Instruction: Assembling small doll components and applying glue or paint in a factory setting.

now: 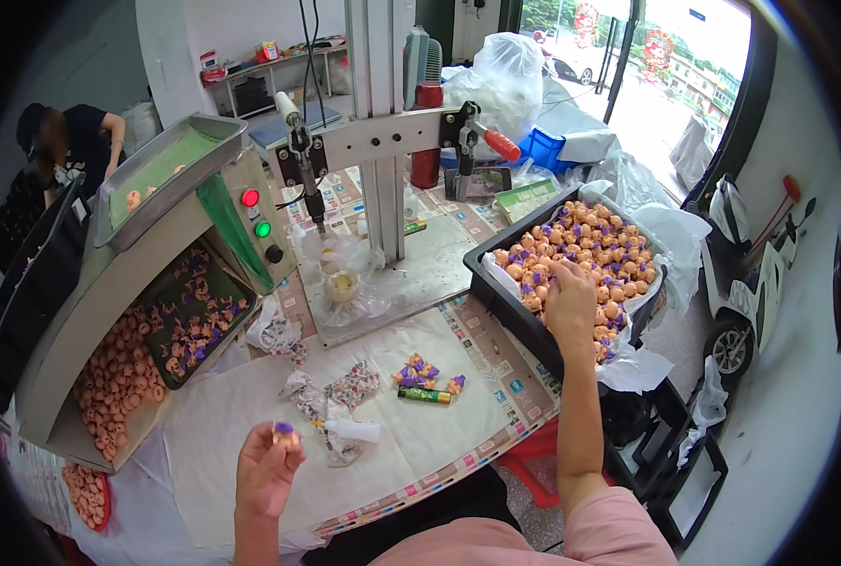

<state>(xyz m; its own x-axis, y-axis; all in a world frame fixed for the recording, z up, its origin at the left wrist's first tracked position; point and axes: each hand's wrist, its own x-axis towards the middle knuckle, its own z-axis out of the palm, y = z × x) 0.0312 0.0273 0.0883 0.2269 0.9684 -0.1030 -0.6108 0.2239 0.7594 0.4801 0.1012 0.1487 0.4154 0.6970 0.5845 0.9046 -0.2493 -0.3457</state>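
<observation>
Reaching into the black tray (pixel 496 283) at the right of the worktop (pixel 241 424), the right hand (pixel 569 300) lies spread over the heap of small peach-coloured heads (pixel 590 245) with purple bits, fingers down among them; whether it grips one I cannot tell. Hands well apart: the left hand (pixel 268 464) is raised near the body, fingers pinched on one small head with a purple top (pixel 283 429). A green lighter (pixel 424 395) lies on the cloth between them, beside a few loose pieces (pixel 419 372).
</observation>
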